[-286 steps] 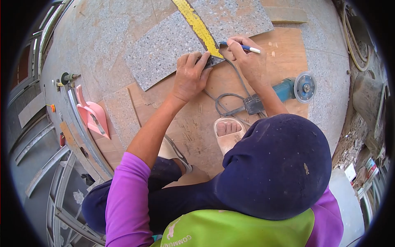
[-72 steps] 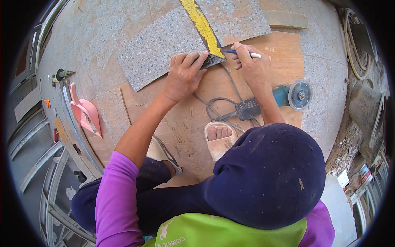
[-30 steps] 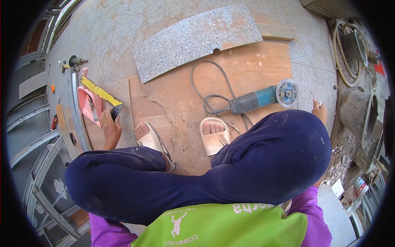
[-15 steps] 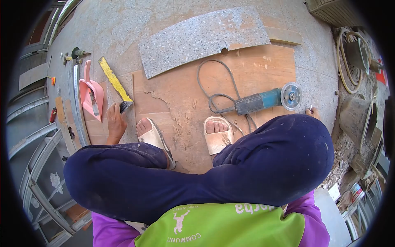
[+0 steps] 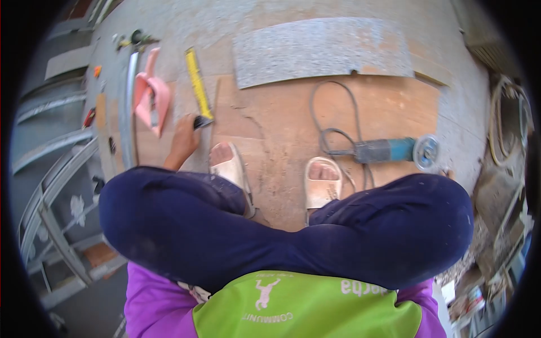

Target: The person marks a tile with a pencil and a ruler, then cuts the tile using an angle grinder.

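White letters on the person's green shirt, upside down in this view, read "COMMUNIT" beside a white figure; the other lettering, near the right knee, is too blurred to read. No brand can be made out on the teal and black angle grinder.

The carpenter's square lies just left of the left edge of the wooden board, towards its upper corner. Its yellow blade looks patchy, with a dark stock at the near end, and points away from the person. The left hand has its fingertips at that stock; blur hides whether they pinch it or only touch it. The right hand is mostly hidden behind the right knee, so its grip cannot be told.

A speckled grey slab with a small dark notch covers the board's upper edge. The grinder lies near the board's right edge. A pink dustpan lies left of the square.
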Demonstrator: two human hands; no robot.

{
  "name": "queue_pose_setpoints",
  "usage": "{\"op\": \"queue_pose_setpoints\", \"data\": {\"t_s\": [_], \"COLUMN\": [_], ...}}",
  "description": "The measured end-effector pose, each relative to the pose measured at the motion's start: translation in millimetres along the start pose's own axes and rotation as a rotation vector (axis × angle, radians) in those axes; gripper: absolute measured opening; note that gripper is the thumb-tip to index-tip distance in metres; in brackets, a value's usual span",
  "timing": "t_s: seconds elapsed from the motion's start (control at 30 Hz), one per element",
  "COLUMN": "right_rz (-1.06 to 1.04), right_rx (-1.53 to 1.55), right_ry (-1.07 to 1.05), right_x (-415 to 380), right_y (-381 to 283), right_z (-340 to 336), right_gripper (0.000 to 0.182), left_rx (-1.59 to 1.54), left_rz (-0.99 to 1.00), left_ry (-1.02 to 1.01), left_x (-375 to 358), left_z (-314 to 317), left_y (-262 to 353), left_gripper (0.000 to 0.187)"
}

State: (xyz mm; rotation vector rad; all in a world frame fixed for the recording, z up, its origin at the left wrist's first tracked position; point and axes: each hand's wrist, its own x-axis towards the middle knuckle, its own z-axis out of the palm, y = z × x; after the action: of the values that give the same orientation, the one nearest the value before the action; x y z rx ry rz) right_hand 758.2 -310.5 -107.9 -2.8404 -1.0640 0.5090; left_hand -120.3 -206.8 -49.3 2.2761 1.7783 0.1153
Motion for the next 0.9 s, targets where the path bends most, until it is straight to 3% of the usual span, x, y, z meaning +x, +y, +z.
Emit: {"op": "queue_pose_setpoints", "data": {"t_s": [0.4,0.73,0.9], "right_rz": [0.144,0.218,0.257], "right_rx": [0.304,0.563,0.663], "right_ry": [-0.053,-0.129,-0.191], "right_x": [-92.3,-107.8,-123.4], "right_y": [-38.3,-91.7,-116.9], "right_z": [-34.8,-45.4,-34.8], "right_gripper": [0.051,0.057,0.060], "left_rx": [-0.014,-0.027,0.017], "left_rz": [-0.110,-0.300,-0.331], "left_ry": [-0.017,-0.282,-0.278], "left_x": [4.3,30.6,41.4], "left_z": [-6.9,-29.1,-32.8], "left_y": [4.5,-2.0,-2.3], "left_gripper": [0.046,0.053,0.055]}}
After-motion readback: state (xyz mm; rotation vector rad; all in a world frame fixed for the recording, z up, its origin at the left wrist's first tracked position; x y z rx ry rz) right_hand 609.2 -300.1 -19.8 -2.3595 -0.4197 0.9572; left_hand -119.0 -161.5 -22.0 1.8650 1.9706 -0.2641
